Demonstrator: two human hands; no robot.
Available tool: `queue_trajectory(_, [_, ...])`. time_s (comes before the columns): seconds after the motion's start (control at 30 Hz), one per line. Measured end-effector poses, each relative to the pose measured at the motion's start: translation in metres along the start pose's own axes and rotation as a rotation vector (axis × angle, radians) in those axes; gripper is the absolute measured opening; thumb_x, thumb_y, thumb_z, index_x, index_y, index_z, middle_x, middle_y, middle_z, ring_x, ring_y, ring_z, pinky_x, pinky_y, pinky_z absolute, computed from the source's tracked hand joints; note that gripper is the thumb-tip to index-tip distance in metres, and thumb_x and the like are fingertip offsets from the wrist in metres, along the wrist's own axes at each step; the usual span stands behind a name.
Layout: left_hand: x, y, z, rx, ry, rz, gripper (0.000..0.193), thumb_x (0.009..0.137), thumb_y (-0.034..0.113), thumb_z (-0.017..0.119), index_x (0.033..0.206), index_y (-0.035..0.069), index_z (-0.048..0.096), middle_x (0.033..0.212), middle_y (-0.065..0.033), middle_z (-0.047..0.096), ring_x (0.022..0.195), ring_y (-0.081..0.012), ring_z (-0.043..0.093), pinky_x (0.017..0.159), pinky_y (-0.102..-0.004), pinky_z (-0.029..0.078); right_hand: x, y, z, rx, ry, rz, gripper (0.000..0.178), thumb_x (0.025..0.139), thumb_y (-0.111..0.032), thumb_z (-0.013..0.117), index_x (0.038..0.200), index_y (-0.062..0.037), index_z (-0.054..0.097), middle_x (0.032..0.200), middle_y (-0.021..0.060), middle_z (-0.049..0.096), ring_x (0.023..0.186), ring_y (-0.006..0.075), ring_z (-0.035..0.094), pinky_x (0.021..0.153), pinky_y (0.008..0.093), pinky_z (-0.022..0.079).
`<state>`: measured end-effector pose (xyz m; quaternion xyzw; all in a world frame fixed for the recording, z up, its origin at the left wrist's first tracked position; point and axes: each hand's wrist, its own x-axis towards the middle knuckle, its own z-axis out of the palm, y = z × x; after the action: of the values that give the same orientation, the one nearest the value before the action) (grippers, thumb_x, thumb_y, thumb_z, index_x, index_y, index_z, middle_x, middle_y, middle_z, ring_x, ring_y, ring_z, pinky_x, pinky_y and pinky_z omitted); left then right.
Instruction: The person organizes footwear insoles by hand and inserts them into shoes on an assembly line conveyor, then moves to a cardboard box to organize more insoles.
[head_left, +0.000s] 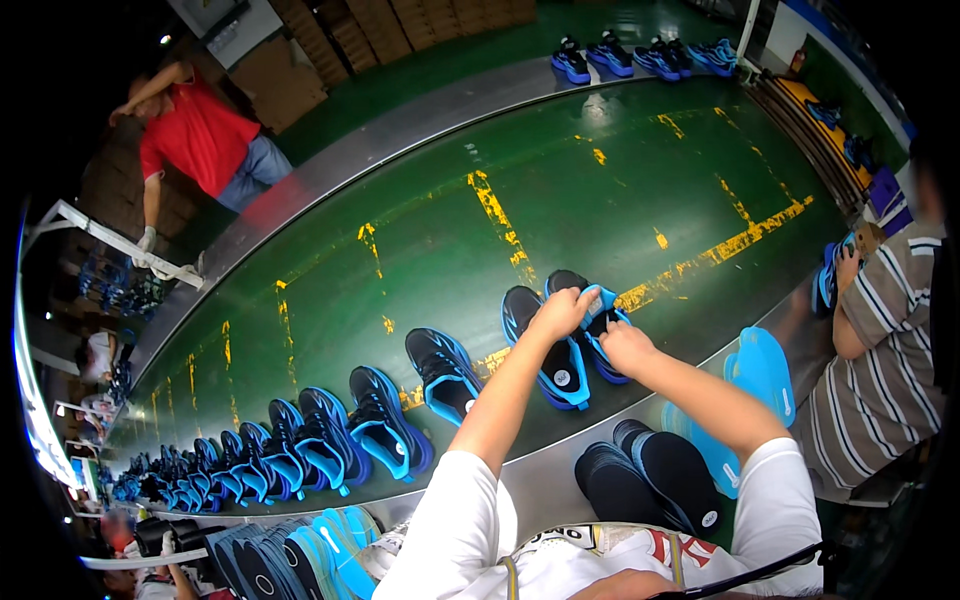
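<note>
In front of me on the green belt stands a black-and-blue sneaker, with both hands at its opening. My left hand is closed in a pinch at the light-blue tongue of this sneaker. My right hand is closed on the collar, its fingertips partly hidden in the opening. Just left of it, a second sneaker stands close by, a round white sticker inside its heel; my left forearm partly covers it. Another sneaker stands farther left.
A long row of sneakers runs down the belt to the left. Black insoles and light-blue insoles lie at the near edge. At right a person in a striped shirt holds a shoe; a person in red stands across.
</note>
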<state>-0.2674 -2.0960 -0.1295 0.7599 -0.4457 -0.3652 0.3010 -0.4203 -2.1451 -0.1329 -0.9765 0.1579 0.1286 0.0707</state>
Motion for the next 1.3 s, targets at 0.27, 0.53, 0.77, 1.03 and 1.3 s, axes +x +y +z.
queue_trajectory(0.27, [-0.002,-0.005,0.005,0.09,0.053,-0.016,0.055,0.08,0.05,0.041,0.073,-0.004,0.054,0.071,-0.0229,0.056,0.072,-0.0358,0.055,0.064,-0.0398,0.042,0.025,-0.001,0.013,-0.199,-0.359,0.025,0.024,0.077,-0.016,0.042,0.088,-0.0055,0.06,0.099,0.0137,0.054,0.092,0.0249,0.049,0.077,0.0328,0.04])
queue_trajectory(0.53, [-0.004,-0.002,0.002,0.094,0.053,-0.047,0.051,0.077,0.049,0.045,0.076,-0.002,0.052,0.074,-0.0208,0.057,0.074,-0.0348,0.056,0.065,-0.0394,0.043,0.039,0.007,0.021,-0.308,-0.53,-0.104,0.026,0.079,-0.016,0.04,0.092,-0.0079,0.061,0.102,0.0124,0.054,0.095,0.0265,0.049,0.079,0.0331,0.04])
queue_trajectory(0.77, [-0.007,0.007,0.005,0.251,0.309,0.045,0.038,0.074,0.033,0.055,0.096,0.006,0.039,0.076,-0.0175,0.057,0.07,-0.0337,0.056,0.062,-0.0405,0.044,0.033,0.015,-0.001,-0.306,-0.551,-0.317,0.028,0.081,-0.018,0.037,0.09,-0.0066,0.061,0.09,0.0116,0.06,0.094,0.0245,0.052,0.081,0.0351,0.039])
queue_trajectory(1.03, [-0.002,0.003,0.015,0.639,0.176,0.311,0.041,0.069,0.037,0.059,0.087,0.003,0.046,0.074,-0.0132,0.056,0.066,-0.0291,0.058,0.055,-0.0379,0.047,-0.001,0.013,-0.023,-0.026,-0.72,-0.196,0.063,0.077,-0.043,0.021,0.094,0.0056,0.057,0.097,0.0189,0.056,0.104,0.0198,0.047,0.103,0.0363,0.0])
queue_trajectory(1.3, [-0.009,0.005,0.017,0.768,0.131,0.317,0.028,0.075,0.029,0.054,0.08,0.003,0.046,0.073,-0.0126,0.055,0.063,-0.0269,0.058,0.055,-0.0366,0.045,-0.067,0.039,-0.02,0.447,0.231,-0.201,0.018,0.068,-0.027,0.06,0.071,-0.0088,0.062,0.078,0.0053,0.048,0.083,0.0219,0.046,0.085,0.0356,0.029])
